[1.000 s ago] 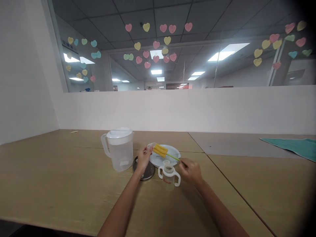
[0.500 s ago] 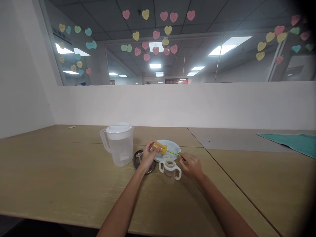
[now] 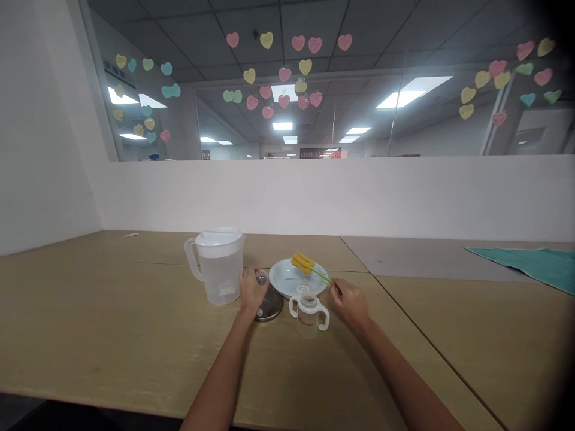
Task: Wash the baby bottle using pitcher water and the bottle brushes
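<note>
Red lettering [image 3: 306,324] on bottle [image 3: 309,312]: illegible | right fingers [image 3: 338,285] clamped on brush [image 3: 303,263] | left fingers [image 3: 248,278]: can't tell

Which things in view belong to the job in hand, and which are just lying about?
Likely in the job:
yellow brush
clear piece
two-handled bottle
dark tray
white plate
pitcher

Seemingly just lying about:
teal cloth
small beige scrap

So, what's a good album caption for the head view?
Right hand holding a yellow sponge brush near an open two-handled baby bottle.
</note>
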Available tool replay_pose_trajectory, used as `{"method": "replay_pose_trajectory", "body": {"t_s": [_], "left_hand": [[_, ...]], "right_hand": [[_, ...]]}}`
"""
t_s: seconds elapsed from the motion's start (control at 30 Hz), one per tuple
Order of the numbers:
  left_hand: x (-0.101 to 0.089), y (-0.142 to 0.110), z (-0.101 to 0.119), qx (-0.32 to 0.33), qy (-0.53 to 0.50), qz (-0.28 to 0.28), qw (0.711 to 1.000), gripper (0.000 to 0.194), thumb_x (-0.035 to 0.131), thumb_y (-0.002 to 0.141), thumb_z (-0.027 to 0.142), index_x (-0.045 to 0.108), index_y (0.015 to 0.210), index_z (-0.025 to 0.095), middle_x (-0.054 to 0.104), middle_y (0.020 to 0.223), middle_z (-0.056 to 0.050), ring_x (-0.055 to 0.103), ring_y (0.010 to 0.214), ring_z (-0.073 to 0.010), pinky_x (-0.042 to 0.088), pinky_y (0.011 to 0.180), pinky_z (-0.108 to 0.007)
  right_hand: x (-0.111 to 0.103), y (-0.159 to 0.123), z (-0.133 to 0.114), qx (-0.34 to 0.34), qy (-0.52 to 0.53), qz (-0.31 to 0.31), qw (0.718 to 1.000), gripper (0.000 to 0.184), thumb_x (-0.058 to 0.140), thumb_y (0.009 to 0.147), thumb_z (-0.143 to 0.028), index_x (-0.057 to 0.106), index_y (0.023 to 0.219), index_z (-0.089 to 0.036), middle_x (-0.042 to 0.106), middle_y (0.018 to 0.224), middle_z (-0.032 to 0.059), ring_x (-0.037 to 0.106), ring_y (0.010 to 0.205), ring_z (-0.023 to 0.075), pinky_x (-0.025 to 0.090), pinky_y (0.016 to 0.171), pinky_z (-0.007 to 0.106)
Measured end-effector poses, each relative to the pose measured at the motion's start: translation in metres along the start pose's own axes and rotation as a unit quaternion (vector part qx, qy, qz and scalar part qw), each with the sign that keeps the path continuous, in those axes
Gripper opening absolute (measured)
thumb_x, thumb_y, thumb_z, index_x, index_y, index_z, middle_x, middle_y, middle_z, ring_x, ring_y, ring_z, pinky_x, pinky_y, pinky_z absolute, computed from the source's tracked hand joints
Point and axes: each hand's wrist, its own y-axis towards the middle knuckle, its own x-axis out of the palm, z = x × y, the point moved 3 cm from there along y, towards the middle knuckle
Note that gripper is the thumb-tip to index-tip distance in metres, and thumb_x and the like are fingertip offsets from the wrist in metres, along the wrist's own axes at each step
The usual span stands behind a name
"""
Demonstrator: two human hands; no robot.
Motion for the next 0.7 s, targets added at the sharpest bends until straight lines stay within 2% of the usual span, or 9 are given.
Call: {"method": "replay_pose_trajectory", "body": {"t_s": [0.07,0.13,0.27,0.33,0.43,0.53,0.63,0.7], "left_hand": [[0.006,-0.002,-0.001,-0.002,0.019,-0.038,0.999,0.032,0.061,0.066,0.016,0.054,0.097,0.016,0.060,0.099,-0.008,0.053,0.099,-0.0233,0.036,0.090,-0.036],[0.009,-0.004,-0.003,-0.007,0.017,-0.052,0.998,0.032,0.061,0.063,0.011,0.056,0.095,0.016,0.059,0.099,-0.008,0.053,0.098,-0.0220,0.038,0.088,-0.033],[0.014,-0.009,-0.006,-0.006,0.009,-0.078,0.997,0.041,0.063,0.060,0.009,0.058,0.099,0.019,0.052,0.109,-0.006,0.051,0.102,-0.0185,0.040,0.087,-0.027],[0.012,-0.010,-0.005,0.000,0.008,-0.085,0.996,0.046,0.061,0.059,0.005,0.057,0.103,0.020,0.050,0.112,-0.006,0.050,0.103,-0.0184,0.040,0.088,-0.027],[0.005,-0.007,0.004,0.019,0.007,-0.079,0.997,0.056,0.051,0.062,-0.002,0.053,0.114,0.018,0.050,0.112,-0.009,0.048,0.106,-0.0206,0.037,0.093,-0.031],[0.002,-0.002,0.025,0.053,-0.007,-0.076,0.996,0.054,0.041,0.067,-0.002,0.053,0.116,0.020,0.054,0.113,-0.009,0.044,0.112,-0.0217,0.031,0.098,-0.034],[0.018,0.005,0.051,0.085,-0.033,-0.127,0.988,0.037,0.045,0.070,0.004,0.064,0.097,0.022,0.062,0.104,-0.007,0.051,0.103,-0.0215,0.035,0.095,-0.034],[0.035,0.009,0.065,0.080,-0.041,-0.164,0.982,0.017,0.056,0.066,0.012,0.068,0.075,0.020,0.066,0.084,-0.008,0.055,0.093,-0.0247,0.038,0.089,-0.037]], "right_hand": [[0.000,0.000,0.000,0.006,-0.007,0.006,1.000,0.029,0.038,0.086,-0.024,0.065,0.082,-0.015,0.066,0.069,0.0045,0.057,0.058,0.0117,0.031,0.054,0.022],[0.000,0.000,0.000,0.011,-0.011,0.011,1.000,0.030,0.038,0.086,-0.025,0.065,0.082,-0.015,0.066,0.070,0.0046,0.057,0.057,0.0118,0.030,0.053,0.022],[0.002,0.000,0.002,0.023,-0.016,0.004,1.000,0.032,0.036,0.086,-0.027,0.065,0.083,-0.015,0.067,0.070,0.0051,0.057,0.057,0.0124,0.029,0.053,0.023],[0.003,-0.001,0.003,0.029,-0.018,0.002,0.999,0.032,0.036,0.086,-0.027,0.065,0.082,-0.014,0.067,0.070,0.0053,0.057,0.057,0.0124,0.029,0.053,0.023],[0.003,0.000,0.005,0.039,-0.024,0.011,0.999,0.032,0.036,0.085,-0.027,0.066,0.081,-0.014,0.067,0.069,0.0054,0.056,0.056,0.0125,0.028,0.052,0.023],[0.003,0.000,0.007,0.050,-0.030,0.024,0.998,0.032,0.037,0.085,-0.027,0.066,0.081,-0.014,0.067,0.069,0.0063,0.056,0.055,0.0128,0.029,0.052,0.023],[0.001,0.001,0.009,0.060,-0.035,0.031,0.997,0.031,0.037,0.084,-0.026,0.066,0.080,-0.014,0.067,0.069,0.0065,0.056,0.055,0.0128,0.029,0.053,0.023],[-0.001,0.002,0.010,0.064,-0.033,0.035,0.997,0.031,0.037,0.084,-0.026,0.066,0.080,-0.015,0.066,0.068,0.0058,0.056,0.055,0.0127,0.029,0.053,0.023]]}}
